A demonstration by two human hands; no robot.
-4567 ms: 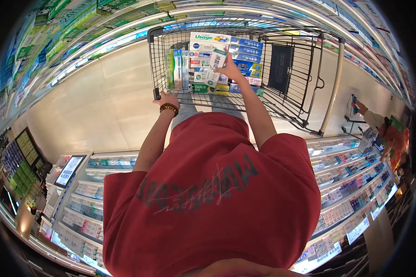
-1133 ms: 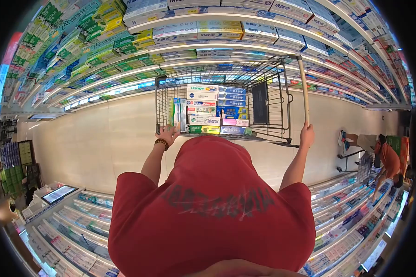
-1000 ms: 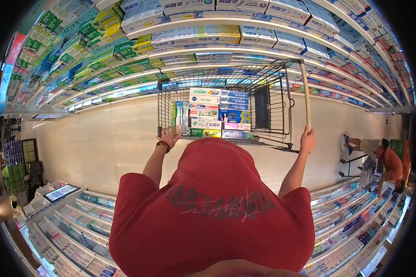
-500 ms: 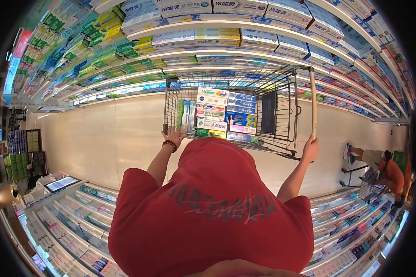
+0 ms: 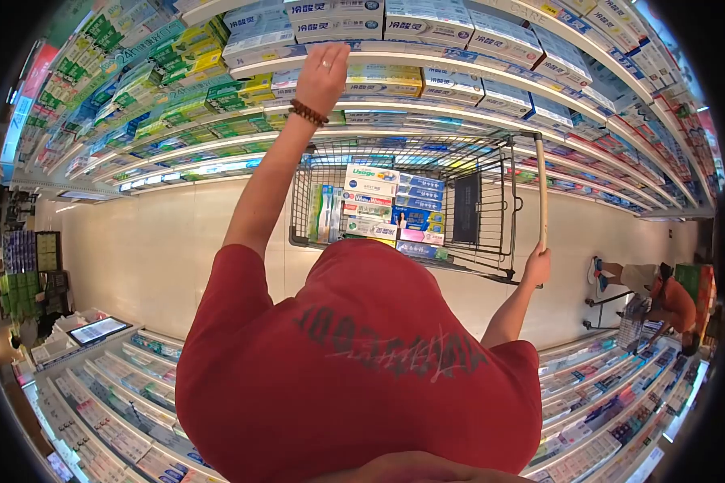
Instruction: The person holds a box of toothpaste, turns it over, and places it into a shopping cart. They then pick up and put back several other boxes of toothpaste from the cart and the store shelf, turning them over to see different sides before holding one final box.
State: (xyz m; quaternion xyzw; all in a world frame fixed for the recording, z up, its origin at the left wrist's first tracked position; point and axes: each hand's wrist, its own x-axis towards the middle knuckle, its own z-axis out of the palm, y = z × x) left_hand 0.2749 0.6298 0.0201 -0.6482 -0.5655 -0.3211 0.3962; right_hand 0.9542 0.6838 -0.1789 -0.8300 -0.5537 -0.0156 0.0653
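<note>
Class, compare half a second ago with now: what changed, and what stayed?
The left hand has come off the cart and reached forward toward the shelf edge. The right hand still holds the handle; the boxes remain stacked in the cart.

A wire shopping cart (image 5: 465, 208) carries columns of printed boxes (image 5: 411, 217) beside a white-edged shelf (image 5: 427, 60) stacked with cartons (image 5: 427, 30).

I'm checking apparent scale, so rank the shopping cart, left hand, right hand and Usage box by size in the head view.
1. Shopping cart, largest by far
2. Left hand, perhaps enlarged by nearness
3. Right hand and Usage box: too alike to rank
</note>
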